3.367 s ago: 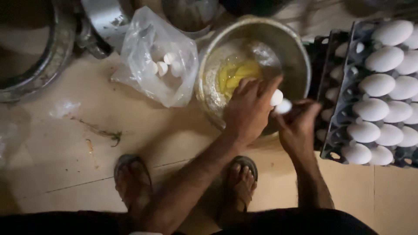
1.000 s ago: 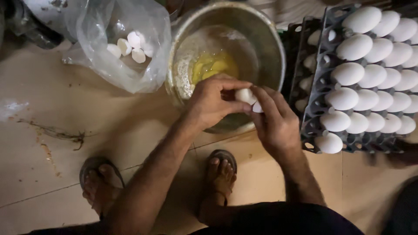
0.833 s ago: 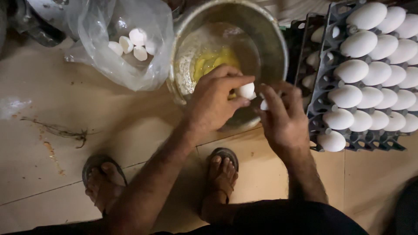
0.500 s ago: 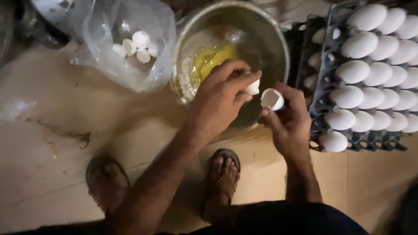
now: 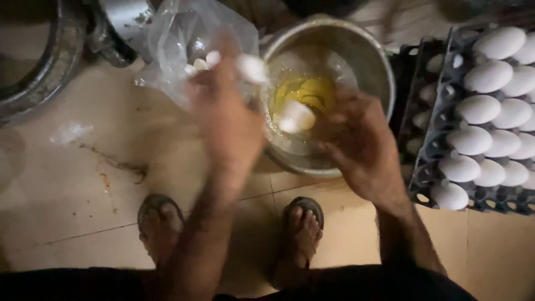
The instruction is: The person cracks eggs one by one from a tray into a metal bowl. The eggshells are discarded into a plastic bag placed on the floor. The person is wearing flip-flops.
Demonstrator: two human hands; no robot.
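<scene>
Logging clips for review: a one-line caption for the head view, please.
Left hand carries an eggshell half toward the plastic bag; right hand holds another half over the metal bowl.

The person is wearing dark open-toed sandals (image 5: 304, 214) on bare feet, dark clothing (image 5: 356, 284) below; both forearms are showing bare, unsleeved.
</scene>
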